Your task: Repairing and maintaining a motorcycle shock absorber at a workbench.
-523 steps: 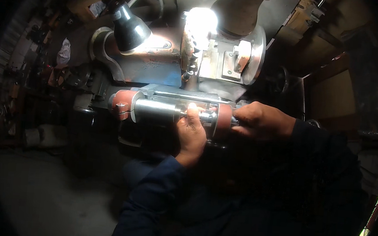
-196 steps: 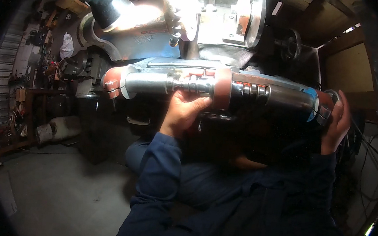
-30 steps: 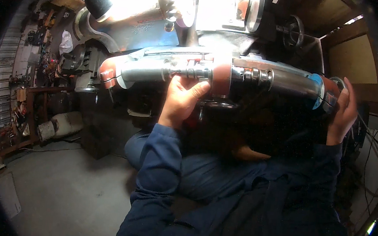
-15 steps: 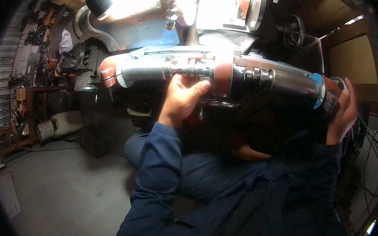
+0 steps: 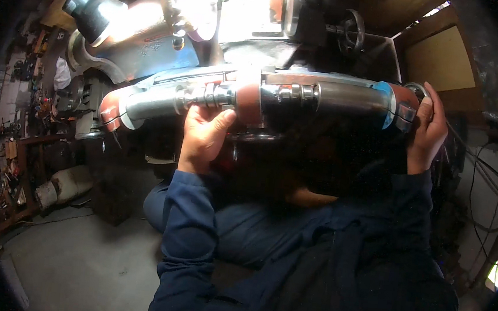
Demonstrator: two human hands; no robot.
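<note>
A long metal bar assembly spans the machine, with a grey cylinder (image 5: 153, 105) on the left and a second steel cylinder (image 5: 353, 99) on the right. Between them a ribbed steel shaft (image 5: 211, 95) passes through a red-brown bracket (image 5: 248, 100). My left hand (image 5: 204, 130) is closed around the shaft's underside just left of that bracket, thumb uppermost, its fingertips partly hidden. At the far right end, my right hand (image 5: 429, 127) grips a round metal handwheel (image 5: 419, 91) beside the red clamp (image 5: 404, 100); the palm side is out of sight.
A black lamp shade (image 5: 93, 16) and a brightly lit machine head stand behind the bar. Below the bracket is a small handwheel (image 5: 254, 137). Cluttered shelves (image 5: 24, 155) line the left side, and cables (image 5: 482, 165) hang at the right.
The whole scene has shifted left in the picture as my view turned right. Both hands keep their places on the shaft and the right-end handwheel.
</note>
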